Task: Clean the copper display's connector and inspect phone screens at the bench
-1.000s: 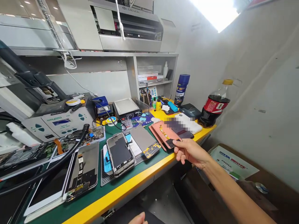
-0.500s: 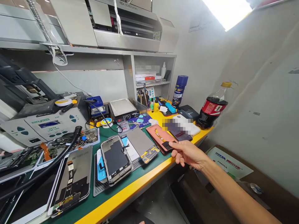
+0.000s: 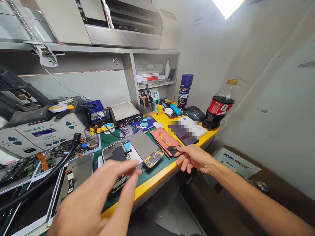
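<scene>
At the bench's front edge my right hand point(image 3: 193, 158) pinches the near corner of a salmon-pink phone screen point(image 3: 169, 137) with a yellow flex cable, lying flat at the edge of the green mat. My left hand point(image 3: 94, 200), blurred, reaches over the bench at lower left with thumb and fingers apart, holding nothing. Behind its fingers is a phone display assembly point(image 3: 113, 151), partly covered by that hand. Between the two hands rests a grey phone screen point(image 3: 142, 144) with an orange circuit strip at its near end. Beyond the pink screen are a dark phone point(image 3: 188, 137) and a white phone point(image 3: 200, 131).
A cola bottle point(image 3: 219, 106) and a blue spray can point(image 3: 185, 91) stand at the right. A soldering station point(image 3: 46, 131) and its black hose point(image 3: 65, 160) are at left, near a parts tray point(image 3: 98, 144). A cardboard box point(image 3: 221, 200) stands below the bench.
My left hand has come up from the bottom edge over the phone parts. My right hand keeps its pinch on the pink screen. The view has shifted slightly.
</scene>
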The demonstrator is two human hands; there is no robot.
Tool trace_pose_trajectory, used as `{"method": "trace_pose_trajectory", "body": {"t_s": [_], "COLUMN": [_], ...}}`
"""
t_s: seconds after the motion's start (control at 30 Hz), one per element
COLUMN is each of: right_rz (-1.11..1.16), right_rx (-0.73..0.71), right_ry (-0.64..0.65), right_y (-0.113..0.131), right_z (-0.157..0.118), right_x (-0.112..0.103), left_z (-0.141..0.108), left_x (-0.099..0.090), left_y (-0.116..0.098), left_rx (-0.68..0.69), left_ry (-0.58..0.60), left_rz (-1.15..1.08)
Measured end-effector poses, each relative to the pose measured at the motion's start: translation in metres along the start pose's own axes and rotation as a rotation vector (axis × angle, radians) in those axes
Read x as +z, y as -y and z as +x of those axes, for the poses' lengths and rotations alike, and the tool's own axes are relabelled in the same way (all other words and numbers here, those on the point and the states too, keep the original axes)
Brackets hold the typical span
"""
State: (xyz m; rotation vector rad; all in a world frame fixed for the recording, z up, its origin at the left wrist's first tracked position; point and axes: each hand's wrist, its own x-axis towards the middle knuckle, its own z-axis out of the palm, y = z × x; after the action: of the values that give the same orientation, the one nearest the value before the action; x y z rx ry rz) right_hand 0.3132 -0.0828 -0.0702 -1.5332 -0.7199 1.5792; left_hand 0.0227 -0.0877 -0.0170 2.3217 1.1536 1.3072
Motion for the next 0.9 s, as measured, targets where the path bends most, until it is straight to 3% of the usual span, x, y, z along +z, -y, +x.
{"method": "trace_pose_trajectory", "body": {"t_s": [0.07,0.13,0.17,0.27,0.37,0.5,0.9], "right_rz": [0.003,0.002,0.001,-0.007,-0.015,-0.024,-0.069], "right_rx": [0.023,0.045,0.053,0.056,0.047,0.029,0.029], "right_ry": [0.017,0.029,0.032,0.037,0.037,0.025,0.013], "right_y": [0.001,0.002,0.003,0.002,0.0,-0.003,-0.006], "right_z": [0.001,0.002,0.003,0.005,0.007,0.009,0.011], "right_x": [-0.002,-0.003,-0.003,-0.003,-0.003,-0.003,-0.001], "left_z": [0.06,0.109,0.129,0.167,0.18,0.186,0.201], "left_x": [0.006,0.028,0.043,0.092,0.13,0.152,0.152], "left_y": [-0.008,-0.007,-0.004,0.011,0.026,0.039,0.039], "left_rx": [0.023,0.03,0.049,0.068,0.048,0.013,0.0], "left_ry": [0.176,0.365,0.547,0.693,0.811,0.935,1.084], "left_rz": [0.124,0.242,0.315,0.391,0.471,0.563,0.603]}}
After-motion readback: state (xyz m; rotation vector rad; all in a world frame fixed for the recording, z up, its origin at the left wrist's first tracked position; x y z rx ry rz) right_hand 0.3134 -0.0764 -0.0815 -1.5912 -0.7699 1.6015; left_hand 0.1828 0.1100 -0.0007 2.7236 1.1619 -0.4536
